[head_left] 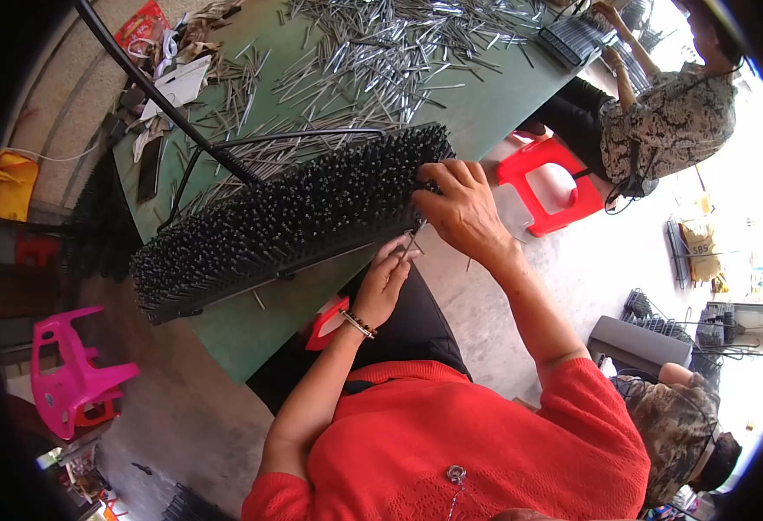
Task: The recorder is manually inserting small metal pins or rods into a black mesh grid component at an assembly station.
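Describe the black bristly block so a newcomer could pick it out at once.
Start from the green table strewn with loose silvery rods. Over its near side, a long black block slants up to the person's right hand. Unlike the thin rods, it is bulky and densely bristled.

The brush block (286,226) lies aslant across the left part of the bench (221,343), one end reaching past the left edge, the other at the near edge. Behind it, loose rods (373,43) spread over the middle. A phone (150,169) rests beside the left edge. Farther right, another block (570,42) sits by the near edge. On the floor, a chair (76,378) stands off the left edge, a stool (520,165) off the near edge.
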`<state>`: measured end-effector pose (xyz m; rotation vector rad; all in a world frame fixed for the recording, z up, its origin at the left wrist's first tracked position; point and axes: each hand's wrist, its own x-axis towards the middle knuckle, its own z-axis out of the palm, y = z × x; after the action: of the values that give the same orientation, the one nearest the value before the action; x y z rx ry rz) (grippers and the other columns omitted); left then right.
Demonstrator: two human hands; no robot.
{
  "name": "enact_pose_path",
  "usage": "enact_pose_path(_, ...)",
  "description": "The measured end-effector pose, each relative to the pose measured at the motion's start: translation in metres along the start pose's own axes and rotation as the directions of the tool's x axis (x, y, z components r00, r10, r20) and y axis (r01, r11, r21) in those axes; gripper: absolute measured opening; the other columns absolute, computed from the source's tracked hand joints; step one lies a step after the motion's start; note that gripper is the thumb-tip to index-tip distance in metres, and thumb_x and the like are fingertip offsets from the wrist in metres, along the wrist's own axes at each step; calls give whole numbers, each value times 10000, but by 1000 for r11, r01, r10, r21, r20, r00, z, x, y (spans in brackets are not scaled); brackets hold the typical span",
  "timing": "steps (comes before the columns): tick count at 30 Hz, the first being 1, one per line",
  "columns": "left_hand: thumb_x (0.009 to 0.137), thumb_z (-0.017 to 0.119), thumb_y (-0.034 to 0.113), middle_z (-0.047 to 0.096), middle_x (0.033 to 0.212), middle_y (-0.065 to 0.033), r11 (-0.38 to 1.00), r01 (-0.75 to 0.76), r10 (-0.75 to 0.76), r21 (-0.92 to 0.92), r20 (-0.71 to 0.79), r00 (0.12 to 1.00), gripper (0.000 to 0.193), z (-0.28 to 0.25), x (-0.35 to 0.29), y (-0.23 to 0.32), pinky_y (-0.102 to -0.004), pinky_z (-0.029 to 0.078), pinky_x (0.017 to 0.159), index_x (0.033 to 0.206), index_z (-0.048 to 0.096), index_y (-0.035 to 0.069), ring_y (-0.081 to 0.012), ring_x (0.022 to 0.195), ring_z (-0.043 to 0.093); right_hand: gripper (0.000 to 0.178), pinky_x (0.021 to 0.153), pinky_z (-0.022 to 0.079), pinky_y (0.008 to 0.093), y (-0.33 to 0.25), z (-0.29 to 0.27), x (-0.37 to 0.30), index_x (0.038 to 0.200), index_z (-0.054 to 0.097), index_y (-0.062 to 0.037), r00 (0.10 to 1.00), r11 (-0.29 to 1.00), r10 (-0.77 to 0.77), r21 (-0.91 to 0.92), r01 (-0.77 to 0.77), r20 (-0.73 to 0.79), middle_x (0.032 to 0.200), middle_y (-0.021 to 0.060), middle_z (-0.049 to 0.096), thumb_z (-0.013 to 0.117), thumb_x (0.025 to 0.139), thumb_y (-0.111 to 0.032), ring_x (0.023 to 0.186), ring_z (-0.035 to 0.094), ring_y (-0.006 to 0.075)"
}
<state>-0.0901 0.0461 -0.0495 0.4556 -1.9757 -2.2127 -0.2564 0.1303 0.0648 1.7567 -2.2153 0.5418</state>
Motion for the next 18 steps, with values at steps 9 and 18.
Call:
enact_pose_path(9,921,432,135,454,1248,-145,944,-199,205,264,5,979,253,-2,7,-12,-325,369,955,1044,603,-4,-274,1127,472,114,791,371,325,2,3,3,758,608,-112,996,996,-87,-15,87,0,919,24,532,578,648,-105,889,502,191)
enact_pose_path(18,904,453,108,435,1217,-149,823,-253,294,509,0,956,237,2,7,-10,-331,372,945,1028,597,-34,-272,1126,458,80,767,368,329,-7,9,6,712,556,-95,997,996,-22,-87,16,-70,823,23,506,600,651,-121,827,498,186)
